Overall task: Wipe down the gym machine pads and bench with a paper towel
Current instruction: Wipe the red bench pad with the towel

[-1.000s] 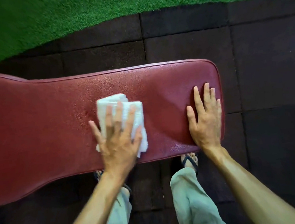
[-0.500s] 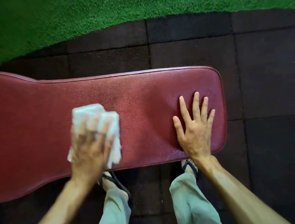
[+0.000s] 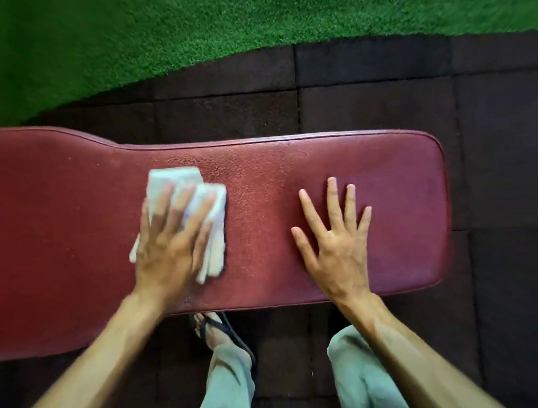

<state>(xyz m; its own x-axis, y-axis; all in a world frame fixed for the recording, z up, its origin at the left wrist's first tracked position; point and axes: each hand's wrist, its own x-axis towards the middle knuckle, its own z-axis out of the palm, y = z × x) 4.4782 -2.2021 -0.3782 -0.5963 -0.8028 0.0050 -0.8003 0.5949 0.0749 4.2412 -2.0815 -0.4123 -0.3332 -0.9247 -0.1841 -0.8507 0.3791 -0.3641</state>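
Note:
A dark red padded bench (image 3: 259,178) runs across the view from the left edge to a rounded end at the right. My left hand (image 3: 170,248) lies flat on a folded white paper towel (image 3: 211,205) and presses it against the pad's middle left. The towel sticks out beyond my fingertips and on the right side of the hand. My right hand (image 3: 336,246) rests flat on the bench's right part, fingers spread, holding nothing.
Dark rubber floor tiles (image 3: 497,118) surround the bench. Green artificial turf (image 3: 245,17) covers the floor beyond them at the top. My legs in pale trousers (image 3: 225,386) and a sandalled foot (image 3: 220,331) stand at the bench's near edge.
My left hand swept the towel left along the pad, then came back a little to the right and farther from me. My right hand shifted left, away from the bench's end, fingers spreading.

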